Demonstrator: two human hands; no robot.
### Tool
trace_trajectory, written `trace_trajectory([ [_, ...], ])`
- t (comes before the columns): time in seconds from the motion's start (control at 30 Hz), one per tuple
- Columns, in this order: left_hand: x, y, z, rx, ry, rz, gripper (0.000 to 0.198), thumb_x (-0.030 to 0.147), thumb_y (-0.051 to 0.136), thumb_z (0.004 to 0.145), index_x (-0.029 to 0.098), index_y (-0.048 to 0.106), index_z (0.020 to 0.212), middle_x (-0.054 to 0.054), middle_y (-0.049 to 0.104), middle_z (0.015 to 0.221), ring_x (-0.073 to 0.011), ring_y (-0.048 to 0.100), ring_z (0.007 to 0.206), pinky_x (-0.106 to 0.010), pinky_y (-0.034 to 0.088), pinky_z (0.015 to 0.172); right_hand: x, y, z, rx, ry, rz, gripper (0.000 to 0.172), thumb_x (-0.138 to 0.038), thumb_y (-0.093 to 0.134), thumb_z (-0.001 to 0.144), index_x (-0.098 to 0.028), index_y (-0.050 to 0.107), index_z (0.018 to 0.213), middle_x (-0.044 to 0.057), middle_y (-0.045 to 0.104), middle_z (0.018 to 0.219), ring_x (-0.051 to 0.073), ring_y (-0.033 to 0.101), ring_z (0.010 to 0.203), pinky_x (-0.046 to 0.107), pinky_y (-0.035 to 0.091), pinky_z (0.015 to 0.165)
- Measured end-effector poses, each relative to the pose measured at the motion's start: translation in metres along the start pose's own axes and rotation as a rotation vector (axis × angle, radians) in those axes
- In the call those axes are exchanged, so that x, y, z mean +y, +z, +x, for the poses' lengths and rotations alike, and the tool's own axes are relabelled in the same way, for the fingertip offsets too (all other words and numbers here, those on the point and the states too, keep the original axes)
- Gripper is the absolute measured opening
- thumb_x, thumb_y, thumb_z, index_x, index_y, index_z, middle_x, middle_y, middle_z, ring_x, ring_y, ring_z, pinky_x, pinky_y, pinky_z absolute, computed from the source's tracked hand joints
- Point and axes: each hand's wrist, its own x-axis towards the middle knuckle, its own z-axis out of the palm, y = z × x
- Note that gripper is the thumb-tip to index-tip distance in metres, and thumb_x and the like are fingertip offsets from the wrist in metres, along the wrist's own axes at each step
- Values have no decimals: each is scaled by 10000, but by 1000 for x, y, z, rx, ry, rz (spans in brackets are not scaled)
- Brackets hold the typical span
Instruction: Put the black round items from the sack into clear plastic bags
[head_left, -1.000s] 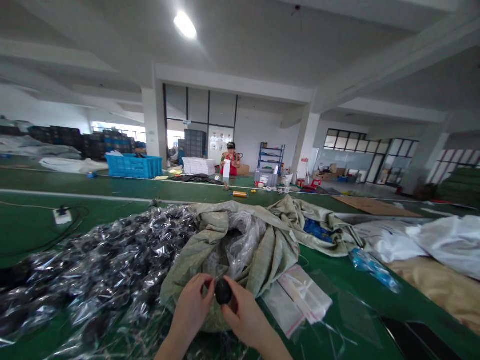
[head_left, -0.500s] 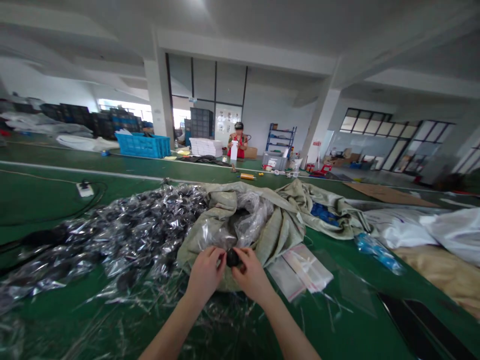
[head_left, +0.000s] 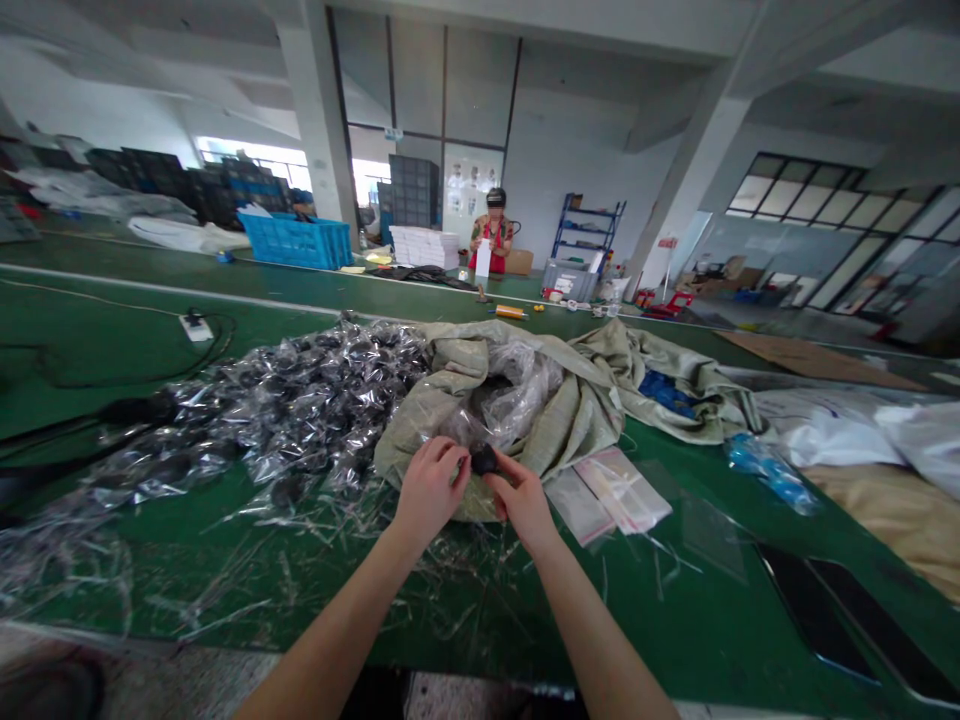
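Between my left hand (head_left: 431, 490) and my right hand (head_left: 523, 500) is a small, round black item (head_left: 484, 459), held by the fingertips of both. Its far side is hidden from this angle. Both hands are over the front of a crumpled grey-green woven sack (head_left: 551, 405), which has clear plastic spilling from its mouth. To the left lies a large heap of black items in clear plastic bags (head_left: 300, 410). Flat clear bags with red-edged strips (head_left: 619, 492) lie just right of my right hand.
Torn plastic scraps litter the green table (head_left: 487, 610) in front of my hands. A white sheet and a blue-tinted bag (head_left: 769, 472) lie to the right. Farther off, a co-worker (head_left: 491, 230) stands behind another table, near a blue crate (head_left: 296, 240).
My view has tilted down, showing more of the table's near edge. Both hands, still holding the black item, appear higher in the picture and farther from me.
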Motion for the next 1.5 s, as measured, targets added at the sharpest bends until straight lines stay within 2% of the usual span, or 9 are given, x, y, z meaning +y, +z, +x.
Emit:
trace_trajectory([
  [0.13, -1, 2, 2, 57, -27, -59, 100, 197, 515, 879, 178, 612, 893, -100, 575, 1079, -221, 539, 1050, -379, 464, 945, 4, -1, -2, -1, -119, -109, 495, -320, 589, 801, -209, 577, 1283, 21, 658, 824, 83, 451, 448, 222, 398, 407],
  [0.3, -3, 4, 4, 16, -71, -184, 94, 164, 493, 873, 177, 586, 886, -101, 594, 1129, -207, 550, 1100, -396, 451, 1002, 10, -4, -3, 92, -430, -456, 468, -196, 512, 855, -226, 552, 1321, 128, 480, 1310, 165, 600, 857, 333, 551, 764],
  [0.5, -5, 5, 1, -81, -154, -304, 111, 199, 472, 877, 186, 581, 863, -97, 614, 1186, -193, 612, 1044, -344, 524, 885, 4, -7, -3, 142, -516, -741, 495, -128, 510, 841, -216, 544, 1327, 155, 369, 1425, 266, 493, 1177, 500, 397, 1051],
  [0.63, -4, 9, 0, -129, -239, -403, 129, 241, 478, 868, 190, 597, 865, -87, 650, 1165, -171, 651, 936, -276, 553, 716, -3, -11, 3, 9, -474, -646, 514, -141, 515, 825, -210, 514, 1334, 138, 370, 1465, 278, 326, 1377, 510, 324, 1110],
  [0.8, 2, 15, 7, -127, -399, -420, 116, 250, 514, 830, 189, 612, 818, -61, 706, 1044, -157, 669, 844, -281, 534, 758, -11, -13, 18, -167, -227, -215, 509, -146, 504, 750, -213, 519, 1254, 90, 565, 1284, 192, 625, 1053, 366, 536, 886],
  [0.93, 6, 21, 19, -121, -504, -387, 84, 221, 533, 803, 188, 605, 774, -40, 721, 873, -156, 667, 780, -273, 509, 772, -16, -9, 35, -69, 19, 9, 496, -134, 493, 708, -208, 492, 1199, 72, 636, 1153, 152, 681, 810, 322, 587, 715],
  [1.17, 14, 33, 38, -75, -548, -415, 87, 219, 544, 795, 180, 622, 785, -34, 695, 735, -151, 653, 694, -247, 486, 684, -20, -7, 59, 297, 94, 10, 322, -323, 535, 821, -167, 570, 1101, 49, 705, 815, 173, 671, 606, 290, 569, 528],
  [1.3, 18, 37, 46, -65, -534, -381, 86, 227, 549, 798, 180, 620, 786, -50, 701, 746, -155, 657, 699, -247, 477, 690, -30, -10, 62, 342, 171, -1, 221, -330, 510, 827, -156, 626, 898, 40, 693, 711, 162, 661, 550, 264, 551, 504],
  [1.5, 26, 33, 52, -61, -511, -328, 78, 218, 545, 803, 193, 614, 776, -46, 701, 754, -152, 657, 711, -246, 464, 711, -43, -15, 58, 339, 148, -149, 233, -296, 470, 825, -146, 619, 921, 63, 712, 760, 165, 674, 549, 265, 546, 507],
])
